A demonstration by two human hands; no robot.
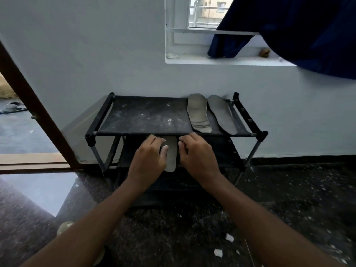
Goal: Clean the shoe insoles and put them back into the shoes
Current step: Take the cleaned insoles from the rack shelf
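Observation:
Two grey insoles lie side by side on the right of the shoe rack's top shelf (146, 116): a lighter worn insole (198, 113) and a darker insole (222, 114). A third pale insole (171, 154) lies on the second shelf, its front end hidden under the top shelf. My left hand (149, 158) rests on that insole's left edge, thumb on top. My right hand (198, 154) is curled at its right edge; whether it touches the insole is unclear. No shoes are visible.
The black rack stands against a white wall under a window sill (221, 60) with a dark blue cloth (289, 33) hanging over it. An open wooden door frame (32, 106) is at left. Small white caps (229, 237) lie on the speckled floor.

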